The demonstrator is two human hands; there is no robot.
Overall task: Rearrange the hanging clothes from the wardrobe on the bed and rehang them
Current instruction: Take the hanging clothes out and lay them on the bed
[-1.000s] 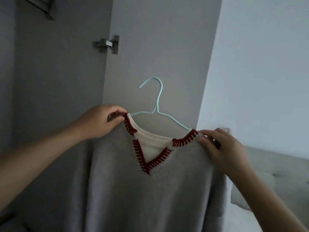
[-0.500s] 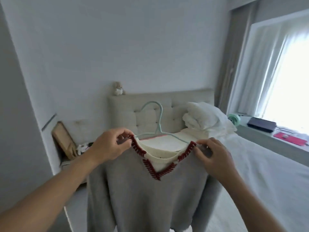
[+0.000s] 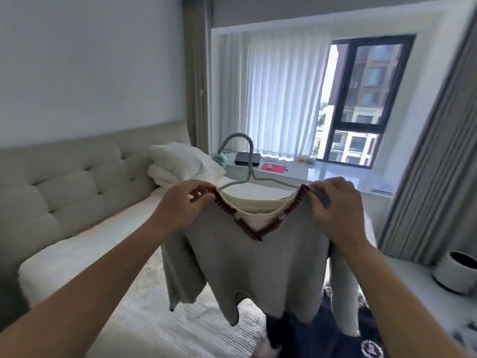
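Note:
A grey V-neck sweater (image 3: pixel 260 270) with dark red collar trim and a cream inner layer hangs on a pale blue-green wire hanger (image 3: pixel 249 161). I hold it up in the air over the bed (image 3: pixel 111 257). My left hand (image 3: pixel 180 205) pinches the sweater's left shoulder by the collar. At the right shoulder, my right hand (image 3: pixel 335 208) grips the fabric. The hanger's hook sticks up between my hands. A dark navy garment (image 3: pixel 322 332) with a white emblem lies on the bed below the sweater.
White pillows (image 3: pixel 178 164) are piled against the padded beige headboard (image 3: pixel 67 187). A window ledge (image 3: pixel 335 174) behind holds a dark flat box, a red item and a small green fan. Grey curtains (image 3: pixel 433 177) hang right, above a white pot (image 3: pixel 456 270).
The view has swung right from the wardrobe wall to the bed and window. Both hands keep the same hold on the sweater's shoulders, now carried over the bed.

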